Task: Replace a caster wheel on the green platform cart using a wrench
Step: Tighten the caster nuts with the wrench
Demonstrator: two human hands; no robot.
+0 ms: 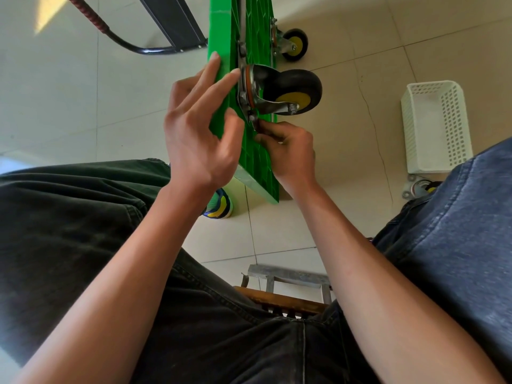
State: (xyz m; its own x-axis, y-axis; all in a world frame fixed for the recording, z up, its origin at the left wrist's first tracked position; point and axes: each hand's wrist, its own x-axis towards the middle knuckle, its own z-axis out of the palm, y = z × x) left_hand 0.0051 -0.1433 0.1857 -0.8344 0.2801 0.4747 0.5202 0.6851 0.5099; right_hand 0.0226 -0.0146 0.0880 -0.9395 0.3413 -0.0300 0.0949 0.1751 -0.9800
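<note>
The green platform cart (221, 37) stands on its edge on the tiled floor, underside facing right. A black caster wheel (293, 88) with a yellow hub sits in a metal bracket on that underside. My left hand (199, 126) rests with straight fingers against the cart's near edge, beside the bracket's plate. My right hand (288, 151) grips a wrench (256, 123) whose head sits at a bolt on the lower corner of the plate. Most of the wrench is hidden in my fist. A second mounted caster (295, 44) shows farther back.
A white perforated plastic basket (435, 126) lies on the floor at right. Just below it a loose caster (418, 188) peeks out from behind my knee. The cart's black handle (155, 48) extends left. A wooden stool edge (279, 300) is under me, and a shoe (220, 203) near the cart.
</note>
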